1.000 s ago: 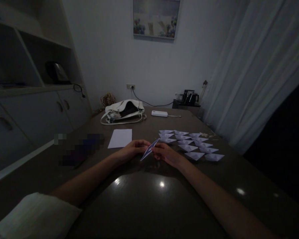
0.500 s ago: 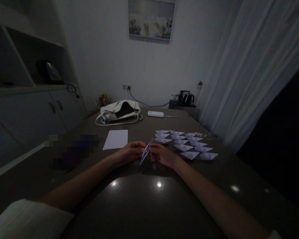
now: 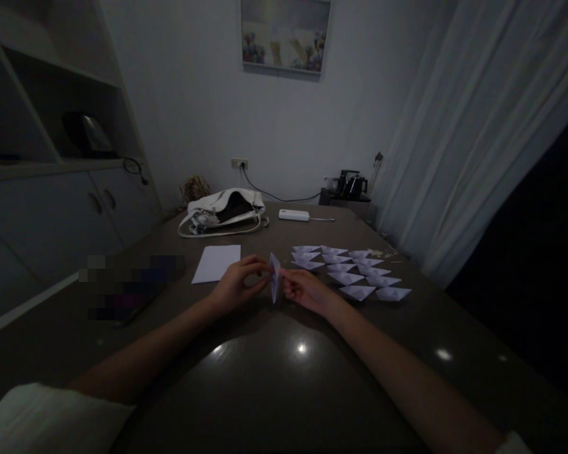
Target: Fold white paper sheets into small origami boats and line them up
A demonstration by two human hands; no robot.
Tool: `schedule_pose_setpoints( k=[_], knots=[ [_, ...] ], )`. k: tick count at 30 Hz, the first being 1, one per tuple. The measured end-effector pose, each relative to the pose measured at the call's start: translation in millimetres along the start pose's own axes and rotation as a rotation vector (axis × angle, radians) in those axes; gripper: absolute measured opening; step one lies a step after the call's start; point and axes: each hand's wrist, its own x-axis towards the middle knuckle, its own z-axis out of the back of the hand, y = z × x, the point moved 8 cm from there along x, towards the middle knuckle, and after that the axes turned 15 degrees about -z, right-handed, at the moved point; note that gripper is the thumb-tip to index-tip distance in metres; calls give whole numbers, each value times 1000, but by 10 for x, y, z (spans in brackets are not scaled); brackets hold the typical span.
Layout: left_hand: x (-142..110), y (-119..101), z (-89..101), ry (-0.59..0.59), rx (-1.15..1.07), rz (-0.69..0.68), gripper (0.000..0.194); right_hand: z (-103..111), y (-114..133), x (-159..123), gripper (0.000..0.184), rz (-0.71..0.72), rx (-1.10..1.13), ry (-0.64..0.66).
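Between my two hands a folded piece of white paper (image 3: 275,278) stands nearly upright, its narrow edge facing me. My left hand (image 3: 240,280) pinches it from the left with thumb and fingertips. From the right, my right hand (image 3: 307,290) grips it between thumb and curled fingers. Several folded paper boats (image 3: 344,279) sit in rows on the table to the right of my right hand. A stack of white paper (image 3: 214,262) lies just behind and left of my left hand.
On the dark, shiny table (image 3: 265,391) a white handbag (image 3: 224,213) lies at the back left. A white power bank (image 3: 294,215) with a short cable is at the back. Paper scraps (image 3: 376,253) lie behind the boats. A blurred-out object (image 3: 137,287) is at left.
The folded paper has turned from slanted to nearly upright. My left hand's fingers have lifted and arched. The view has shifted a little to the right.
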Motion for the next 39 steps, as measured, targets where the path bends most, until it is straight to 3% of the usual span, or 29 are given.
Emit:
schedule_pose_setpoints(
  k=[9,17,31,39],
  knots=[
    [-59,136,-53,17,24,16,23,20,-36,12,21,-60,34,43],
    [-41,168,15,-48,-36,32,11,-53,-18,-64,26,-58,-6,85],
    [-68,188,23,-55,-9,22,9,-136,-29,-73,21,-75,-60,199],
    [-42,129,-26,13,100,-44,15,-15,-55,-13,22,-100,32,48]
  ],
)
